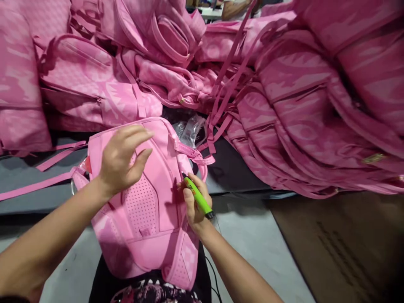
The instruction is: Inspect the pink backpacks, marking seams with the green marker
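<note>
A pink backpack (168, 198) lies with its padded back panel facing up, propped between my lap and the edge of the dark table. My left hand (126, 155) hovers over its upper left part, fingers loosely bent and thumb apart, with nothing in it. At the right side of the backpack, my right hand (197, 202) is closed around a lime-green pen-shaped tool (198, 196) with black ends. The tool's dark tip points up and left, near the bag's right edge; whether it touches is unclear. A shoulder strap (183, 256) hangs down at the lower right.
Pink camouflage backpacks are heaped along the dark table (233, 164), with a large stack (303, 105) on the right. Loose straps (221, 92) hang in the middle, near clear plastic (191, 130). Brown cardboard (341, 248) lies at lower right. A person's arm (236, 9) shows far behind.
</note>
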`<state>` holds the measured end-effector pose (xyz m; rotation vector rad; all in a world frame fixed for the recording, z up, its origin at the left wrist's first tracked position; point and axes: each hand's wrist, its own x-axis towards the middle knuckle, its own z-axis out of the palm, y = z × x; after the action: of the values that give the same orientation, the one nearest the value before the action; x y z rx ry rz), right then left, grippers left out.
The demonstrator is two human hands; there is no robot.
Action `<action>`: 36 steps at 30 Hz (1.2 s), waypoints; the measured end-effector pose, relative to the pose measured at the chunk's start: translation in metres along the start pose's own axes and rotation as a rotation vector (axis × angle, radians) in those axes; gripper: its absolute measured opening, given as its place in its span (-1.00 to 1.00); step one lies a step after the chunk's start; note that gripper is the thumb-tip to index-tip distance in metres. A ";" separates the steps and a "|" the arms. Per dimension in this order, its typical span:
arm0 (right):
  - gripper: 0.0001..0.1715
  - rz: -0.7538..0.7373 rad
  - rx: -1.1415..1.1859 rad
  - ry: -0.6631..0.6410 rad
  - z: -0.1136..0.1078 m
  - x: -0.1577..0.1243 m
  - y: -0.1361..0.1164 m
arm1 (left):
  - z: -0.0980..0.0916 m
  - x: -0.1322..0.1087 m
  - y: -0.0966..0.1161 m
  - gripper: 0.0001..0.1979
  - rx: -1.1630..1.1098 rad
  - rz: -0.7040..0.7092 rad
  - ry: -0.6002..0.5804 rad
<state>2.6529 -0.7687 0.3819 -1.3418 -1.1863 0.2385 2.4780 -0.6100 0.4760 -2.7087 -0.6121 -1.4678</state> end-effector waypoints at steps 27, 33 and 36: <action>-0.74 0.217 -0.093 0.211 0.000 0.016 0.010 | 0.081 -0.013 0.017 -0.79 0.072 0.300 -0.448; -0.76 0.206 -0.180 0.128 0.001 0.016 0.018 | 0.086 -0.025 0.011 -0.84 0.015 0.335 -0.363; -0.75 0.226 -0.189 0.139 0.002 0.016 0.017 | 0.088 -0.028 0.009 -0.83 -0.006 0.323 -0.327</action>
<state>2.6666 -0.7500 0.3755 -1.6339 -0.9583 0.1942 2.5381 -0.6118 0.4056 -2.8987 -0.1550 -0.9664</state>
